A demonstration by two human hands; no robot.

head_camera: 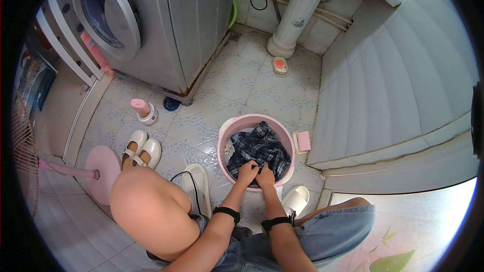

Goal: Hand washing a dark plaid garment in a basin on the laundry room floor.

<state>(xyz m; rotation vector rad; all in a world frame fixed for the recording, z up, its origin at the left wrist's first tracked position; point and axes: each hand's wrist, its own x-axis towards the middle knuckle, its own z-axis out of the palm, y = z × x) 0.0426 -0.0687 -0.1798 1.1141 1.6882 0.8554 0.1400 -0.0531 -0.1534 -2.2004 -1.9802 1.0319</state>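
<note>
A pink plastic basin (255, 118) with pale handles stands on the tiled floor in front of me. Dark plaid cloth (261, 143), navy with white lines, lies bunched inside it. Over the basin's near rim, my left hand (248, 172) grips a fold of the cloth. Close beside it, my right hand (266, 176) pinches the same fold, the two hands almost touching. Some whitish suds or pale cloth (228, 148) show at the basin's left inner side. The lower part of the plaid cloth is hidden under its folds.
Right of the basin, a pink soap bar (303, 141) rests on a dish. A washing machine (151, 19) with its door ajar stands far left; a sink pedestal (293, 15) and another soap dish (280, 65) are ahead. White shoes (149, 151) and a pink fan base (104, 158) are left.
</note>
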